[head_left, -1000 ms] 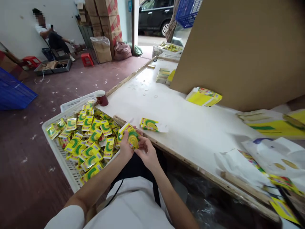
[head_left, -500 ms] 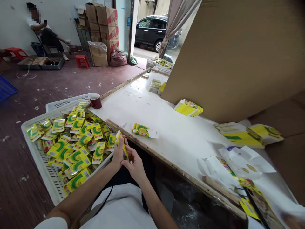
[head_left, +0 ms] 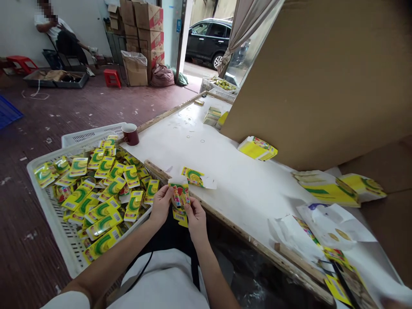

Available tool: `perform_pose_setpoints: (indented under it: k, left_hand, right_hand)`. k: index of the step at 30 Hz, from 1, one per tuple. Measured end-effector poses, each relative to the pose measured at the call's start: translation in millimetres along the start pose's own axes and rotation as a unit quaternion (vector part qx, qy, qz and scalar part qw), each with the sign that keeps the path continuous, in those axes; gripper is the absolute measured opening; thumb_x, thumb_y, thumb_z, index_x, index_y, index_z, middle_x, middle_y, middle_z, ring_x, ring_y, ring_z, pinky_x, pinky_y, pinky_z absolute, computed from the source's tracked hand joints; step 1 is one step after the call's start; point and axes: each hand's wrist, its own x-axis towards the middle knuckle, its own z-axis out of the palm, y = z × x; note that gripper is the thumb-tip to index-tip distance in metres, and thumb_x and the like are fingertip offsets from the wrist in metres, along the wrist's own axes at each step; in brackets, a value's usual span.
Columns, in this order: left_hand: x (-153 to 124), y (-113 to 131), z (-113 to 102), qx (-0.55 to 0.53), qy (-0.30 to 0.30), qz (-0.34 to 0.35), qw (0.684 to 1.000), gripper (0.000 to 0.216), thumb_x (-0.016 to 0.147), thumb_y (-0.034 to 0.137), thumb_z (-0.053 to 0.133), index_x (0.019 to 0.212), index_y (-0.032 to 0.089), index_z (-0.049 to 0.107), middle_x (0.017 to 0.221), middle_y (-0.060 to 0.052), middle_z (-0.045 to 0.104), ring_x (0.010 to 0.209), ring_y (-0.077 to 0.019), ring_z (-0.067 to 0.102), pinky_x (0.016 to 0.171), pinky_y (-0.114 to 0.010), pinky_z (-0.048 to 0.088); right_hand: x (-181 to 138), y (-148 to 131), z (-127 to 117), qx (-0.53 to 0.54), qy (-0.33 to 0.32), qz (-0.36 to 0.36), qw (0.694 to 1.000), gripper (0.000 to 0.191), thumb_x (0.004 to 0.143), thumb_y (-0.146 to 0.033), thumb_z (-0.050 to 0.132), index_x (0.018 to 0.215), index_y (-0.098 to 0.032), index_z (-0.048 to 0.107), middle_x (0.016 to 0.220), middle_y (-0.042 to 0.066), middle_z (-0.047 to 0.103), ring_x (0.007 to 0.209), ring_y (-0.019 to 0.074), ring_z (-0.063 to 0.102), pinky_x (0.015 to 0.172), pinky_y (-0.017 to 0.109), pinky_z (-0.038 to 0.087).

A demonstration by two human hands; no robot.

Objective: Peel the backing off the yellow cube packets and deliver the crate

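Observation:
Between my two hands, over my lap at the table's edge, is a small yellow printed carton (head_left: 179, 195) with red and green pictures on its face and a flap hanging at its lower end. My left hand (head_left: 161, 204) pinches its left side, thumb on the front. The lower right side is gripped by my right hand (head_left: 195, 216). Just beyond, a flat yellow carton (head_left: 194, 177) with a white flap lies on the white table (head_left: 225, 189). Left of my hands, a white plastic crate (head_left: 53, 229) is heaped with many yellow-green cartons (head_left: 106, 212).
A maroon mug (head_left: 130, 135) stands at the table's left corner. Stacks of yellow cartons (head_left: 257, 148) lean by a large cardboard sheet (head_left: 315, 81). White paper sheets (head_left: 337, 223) and a wooden strip (head_left: 299, 266) lie at right. A person (head_left: 61, 34) sits far left.
The carton has turned from edge-on, cupped between both hands, to face me. My hands have moved apart to its two sides, the right one slightly rightward. The view has shifted a little.

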Motion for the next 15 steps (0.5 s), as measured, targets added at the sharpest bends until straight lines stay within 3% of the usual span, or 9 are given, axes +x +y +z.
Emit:
perform_pose_setpoints:
  k: [5, 11, 15]
  left_hand:
    - [-8, -12, 1, 0.064, -0.069, -0.054, 0.994, 0.045, 0.071, 0.057, 0.078, 0.081, 0.013, 0.074, 0.077, -0.003, 0.072, 0.07, -0.0133, 0.061, 0.069, -0.024, 0.051]
    - [-9, -8, 0, 0.101, -0.049, -0.018, 0.993, 0.043, 0.072, 0.057, 0.077, 0.076, 0.014, 0.071, 0.07, -0.001, 0.068, 0.067, -0.0124, 0.058, 0.066, -0.023, 0.048]
    - [-7, 3, -1, 0.118, -0.092, -0.003, 0.989, 0.04, 0.075, 0.052, 0.076, 0.09, 0.016, 0.073, 0.086, -0.002, 0.073, 0.082, -0.0153, 0.064, 0.08, -0.025, 0.051]
  right_hand:
    - [4, 0, -3, 0.06, 0.051, 0.008, 0.997, 0.035, 0.085, -0.05, 0.066, 0.104, -0.021, 0.064, 0.105, 0.005, 0.07, 0.095, 0.0196, 0.065, 0.09, 0.036, 0.052]
    - [4, 5, -2, 0.052, 0.043, -0.005, 0.998, 0.033, 0.087, -0.05, 0.065, 0.101, -0.021, 0.063, 0.103, 0.004, 0.069, 0.095, 0.019, 0.063, 0.092, 0.035, 0.051]
    - [4, 6, -9, 0.007, 0.022, -0.008, 1.0, 0.033, 0.087, -0.05, 0.064, 0.1, -0.02, 0.065, 0.1, 0.004, 0.069, 0.092, 0.0195, 0.063, 0.087, 0.033, 0.053]
